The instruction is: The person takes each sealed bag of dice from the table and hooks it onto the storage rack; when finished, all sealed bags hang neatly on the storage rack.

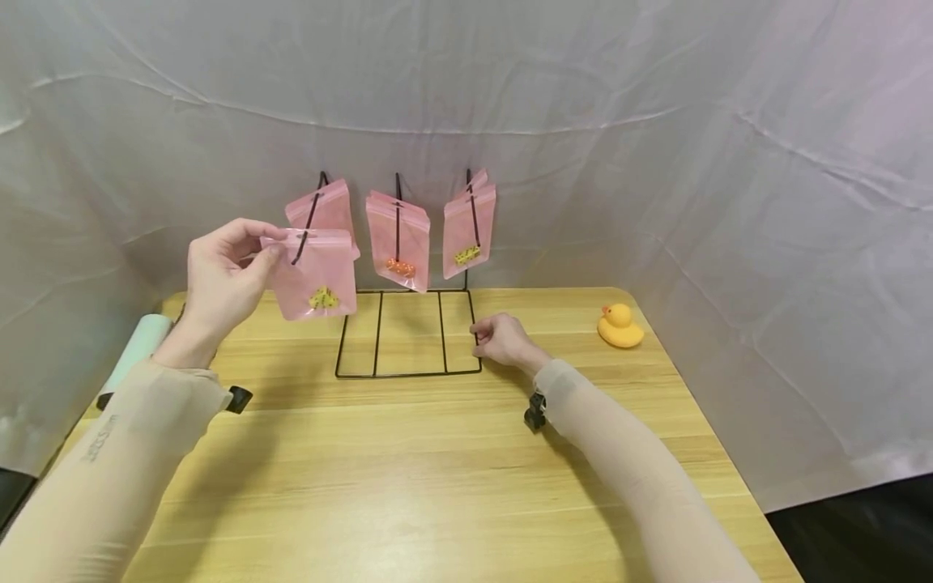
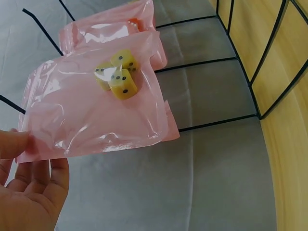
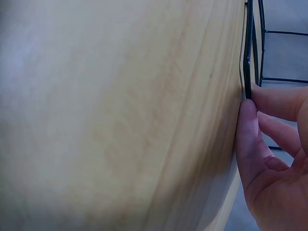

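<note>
A pink zip bag (image 1: 309,275) with yellow dice (image 2: 118,74) inside hangs near the tip of the rack's left hook. My left hand (image 1: 229,275) pinches the bag's upper left corner between thumb and fingers. Behind it on that hook hangs another pink bag (image 1: 331,206). Black wire forms the display rack (image 1: 408,375), whose base lies flat on the table. At the base's right side, my right hand (image 1: 503,338) pinches the wire (image 3: 248,62) between thumb and forefinger.
Pink bags with orange dice (image 1: 399,231) hang on the middle hook, and pink bags with yellow dice (image 1: 466,227) on the right one. A yellow rubber duck (image 1: 619,326) sits at the table's right. A mint-green roll (image 1: 137,352) lies at the left edge. Grey sheeting (image 1: 583,162) surrounds the table.
</note>
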A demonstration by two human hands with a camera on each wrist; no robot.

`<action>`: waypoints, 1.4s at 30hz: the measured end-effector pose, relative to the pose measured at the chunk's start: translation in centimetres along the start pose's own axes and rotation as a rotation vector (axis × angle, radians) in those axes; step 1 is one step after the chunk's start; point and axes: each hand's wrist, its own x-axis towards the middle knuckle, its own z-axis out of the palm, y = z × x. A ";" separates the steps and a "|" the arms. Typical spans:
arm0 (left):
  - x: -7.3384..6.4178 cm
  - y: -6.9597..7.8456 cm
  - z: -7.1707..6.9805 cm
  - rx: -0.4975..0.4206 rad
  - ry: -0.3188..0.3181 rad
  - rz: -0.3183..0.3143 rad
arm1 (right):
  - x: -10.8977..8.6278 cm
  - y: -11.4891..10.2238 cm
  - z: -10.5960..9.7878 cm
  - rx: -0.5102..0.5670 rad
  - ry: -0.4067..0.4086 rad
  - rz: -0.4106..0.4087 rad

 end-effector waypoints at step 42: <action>-1.9 -1.5 1.4 0.144 0.184 0.014 | -1.2 1.0 -0.9 -0.006 0.043 -0.080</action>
